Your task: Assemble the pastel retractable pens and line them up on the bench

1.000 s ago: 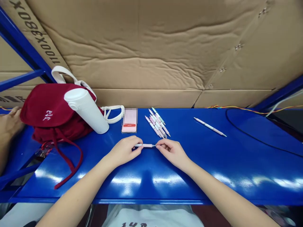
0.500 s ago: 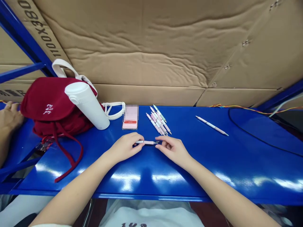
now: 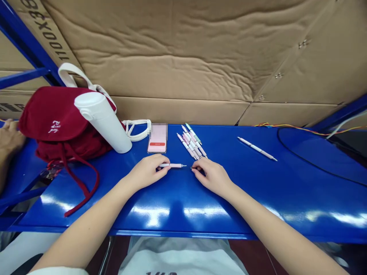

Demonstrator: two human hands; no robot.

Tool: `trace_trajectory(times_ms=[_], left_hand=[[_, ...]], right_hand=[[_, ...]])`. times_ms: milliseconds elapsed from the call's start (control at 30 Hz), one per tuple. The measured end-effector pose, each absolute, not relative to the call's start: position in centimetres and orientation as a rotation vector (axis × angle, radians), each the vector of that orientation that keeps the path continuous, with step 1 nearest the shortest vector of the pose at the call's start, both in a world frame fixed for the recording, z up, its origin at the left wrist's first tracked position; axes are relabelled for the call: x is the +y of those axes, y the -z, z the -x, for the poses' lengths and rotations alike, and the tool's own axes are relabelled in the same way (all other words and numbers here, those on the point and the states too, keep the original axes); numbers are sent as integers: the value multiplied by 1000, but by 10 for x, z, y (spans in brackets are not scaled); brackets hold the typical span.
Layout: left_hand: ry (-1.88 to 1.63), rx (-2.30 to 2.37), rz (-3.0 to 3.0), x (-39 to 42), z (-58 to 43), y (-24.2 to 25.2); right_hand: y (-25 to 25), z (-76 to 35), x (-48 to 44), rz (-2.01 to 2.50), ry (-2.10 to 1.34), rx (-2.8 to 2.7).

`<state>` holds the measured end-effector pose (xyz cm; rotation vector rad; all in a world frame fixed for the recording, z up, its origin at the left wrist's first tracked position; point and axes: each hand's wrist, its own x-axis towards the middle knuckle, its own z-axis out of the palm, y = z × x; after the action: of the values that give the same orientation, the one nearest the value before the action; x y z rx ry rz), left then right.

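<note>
My left hand [image 3: 147,172] is closed on a pale pink pen [image 3: 173,165], holding it level just above the blue table [image 3: 258,191] with its tip pointing right. A small gap separates that tip from my right hand [image 3: 210,175], whose thumb and forefinger are pinched on a tiny part I cannot make out. Just behind my hands lies a bundle of several pink and green pens [image 3: 192,144].
A single white pen [image 3: 257,149] lies to the right. A phone [image 3: 157,139], a white bottle [image 3: 103,122] and a red bag [image 3: 57,128] sit at the left back. Another person's hand [image 3: 10,135] rests at the far left. Cardboard lines the back; cables [image 3: 301,131] run at right.
My right hand has drawn away from the pen's tip, opening a small gap. The view has shifted slightly downward.
</note>
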<state>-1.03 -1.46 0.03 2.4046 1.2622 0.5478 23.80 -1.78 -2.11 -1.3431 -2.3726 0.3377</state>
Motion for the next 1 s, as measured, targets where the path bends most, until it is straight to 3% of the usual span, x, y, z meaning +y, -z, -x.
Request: trace_trajectory(times_ms=[733,1000], left_hand=[[-540,1155,-2444,-19,4,9],[-606,1116,-2481,-20,3,11]], right_hand=[[19,-224,-31,1204,-491,-2256],[19,-223,-28,1349,-584,-2251]])
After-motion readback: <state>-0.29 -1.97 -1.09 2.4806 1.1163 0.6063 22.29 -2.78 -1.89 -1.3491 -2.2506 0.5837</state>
